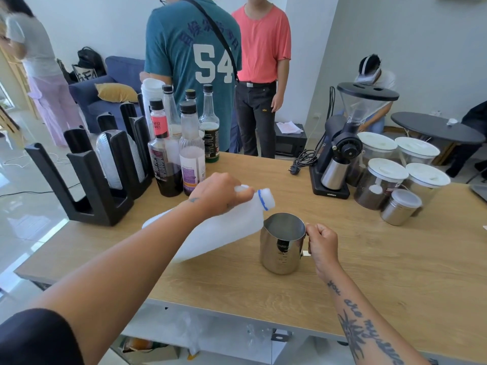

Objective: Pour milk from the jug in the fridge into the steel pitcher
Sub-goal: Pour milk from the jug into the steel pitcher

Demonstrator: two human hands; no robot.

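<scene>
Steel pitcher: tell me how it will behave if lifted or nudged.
The pitcher is probably rigid and slippery: its polished wall mirrors the room. Seemingly empty, so likely light and tippable, though the right hand gripping its handle should steady it.

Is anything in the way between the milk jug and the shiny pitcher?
Nothing visible does. The milk jug, tilted in the left hand, has its spout right by the rim of the open steel pitcher, whose handle the right hand holds.
</scene>
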